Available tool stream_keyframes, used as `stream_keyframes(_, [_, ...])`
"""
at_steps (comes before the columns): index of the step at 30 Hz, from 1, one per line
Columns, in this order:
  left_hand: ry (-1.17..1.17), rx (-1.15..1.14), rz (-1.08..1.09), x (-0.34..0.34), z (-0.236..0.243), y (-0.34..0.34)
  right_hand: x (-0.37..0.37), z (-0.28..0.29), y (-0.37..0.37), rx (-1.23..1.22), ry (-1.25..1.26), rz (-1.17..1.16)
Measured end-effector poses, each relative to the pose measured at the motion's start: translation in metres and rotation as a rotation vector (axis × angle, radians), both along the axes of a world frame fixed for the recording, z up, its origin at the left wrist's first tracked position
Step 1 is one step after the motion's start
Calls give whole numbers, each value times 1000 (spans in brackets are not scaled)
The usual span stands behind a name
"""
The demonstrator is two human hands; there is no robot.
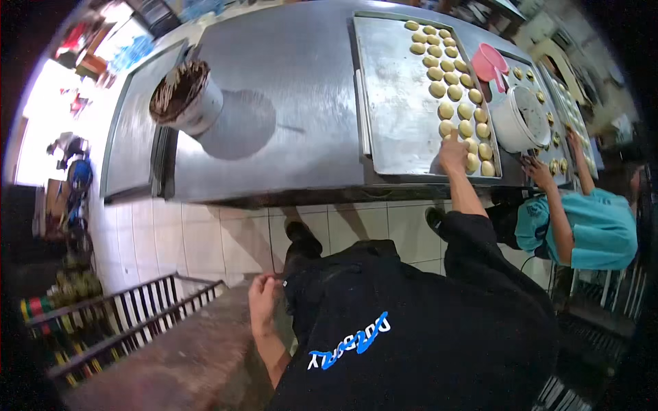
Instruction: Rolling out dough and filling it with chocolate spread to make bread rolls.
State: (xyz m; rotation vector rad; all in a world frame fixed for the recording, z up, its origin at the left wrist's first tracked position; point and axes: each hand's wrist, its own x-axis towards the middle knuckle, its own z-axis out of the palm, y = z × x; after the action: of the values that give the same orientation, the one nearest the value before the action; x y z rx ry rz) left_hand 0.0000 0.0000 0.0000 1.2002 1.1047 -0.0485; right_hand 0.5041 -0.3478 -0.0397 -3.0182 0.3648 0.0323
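Metal gleams across the desk, whose right-hand stretch carries a broad tray with its near edge just inside the desk's near edge, probably so that an arm can reach over it without stretching. Pale dough balls stand in rough columns along the tray's right edge, mostly slightly apart, likely to keep them from sticking together.

The right hand reaches over the tray's near right corner, forefinger pointing among the lowest balls; its fingers seem to touch one, but whether they grasp or merely press it I cannot tell. The left hand hangs beside the body, short of the desk, fingers loosely curled and, as far as can be seen, released, with nothing visible in them.

Toward the desk's left end stands a white bucket, brown paste smeared around its mouth. Beyond the tray's right edge sit a pink jug and a white tub, the latter perhaps put there to serve both sides, since a co-worker's hand is just beside it.
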Motion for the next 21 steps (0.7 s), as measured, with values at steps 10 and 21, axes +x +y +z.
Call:
stream_keyframes(10, [-354, 246, -480, 318, 103, 189, -31, 99, 219, 945, -73, 161])
stream_keyframes(21, [-174, 757, -1098, 424, 14, 117, 5, 38, 107, 391, -312, -479])
